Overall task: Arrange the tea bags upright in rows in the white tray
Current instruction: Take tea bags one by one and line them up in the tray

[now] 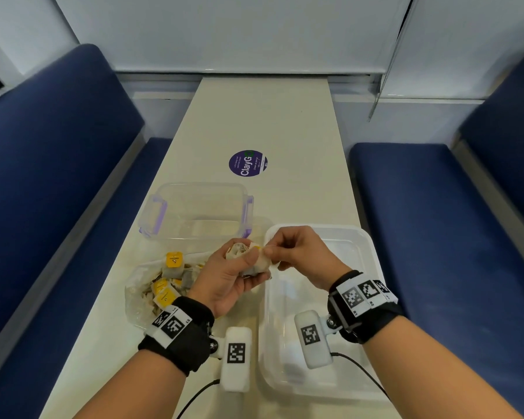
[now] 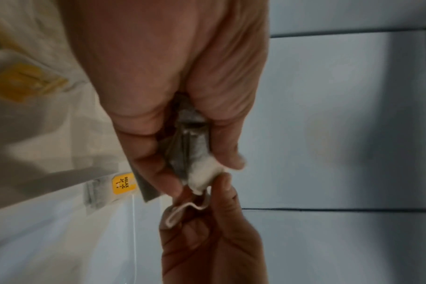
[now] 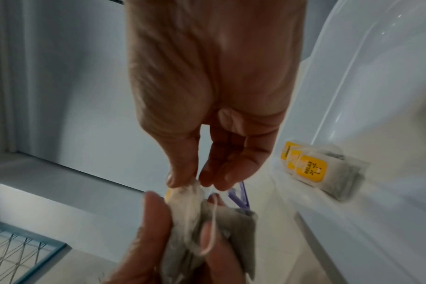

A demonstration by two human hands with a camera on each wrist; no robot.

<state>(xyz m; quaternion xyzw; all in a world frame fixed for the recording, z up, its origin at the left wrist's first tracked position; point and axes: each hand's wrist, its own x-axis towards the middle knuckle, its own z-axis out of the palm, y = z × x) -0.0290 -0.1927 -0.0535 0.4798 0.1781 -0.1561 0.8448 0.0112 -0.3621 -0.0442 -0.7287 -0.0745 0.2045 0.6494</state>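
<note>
My left hand (image 1: 245, 259) grips a small bunch of tea bags (image 1: 256, 263) just left of the white tray (image 1: 367, 239). My right hand (image 1: 267, 251) pinches the top corner of one bag in that bunch, and a thin string shows at its fingertips. In the right wrist view the right hand (image 3: 197, 182) pinches the white bag corner (image 3: 187, 194) above the left hand (image 3: 182, 221). In the left wrist view the held tea bags (image 2: 195, 146) are grey, with the right hand (image 2: 207, 196) below. A few tea bags with yellow RELAX tags (image 3: 328, 173) stand against the tray wall (image 3: 353, 76).
A crumpled clear plastic bag (image 1: 139, 297) with several yellow-tagged tea bags (image 1: 164, 290) lies left of my left hand. Behind it stands a clear container with purple clips (image 1: 194, 213). A round purple sticker (image 1: 248, 163) is farther up the table. Blue benches flank both sides.
</note>
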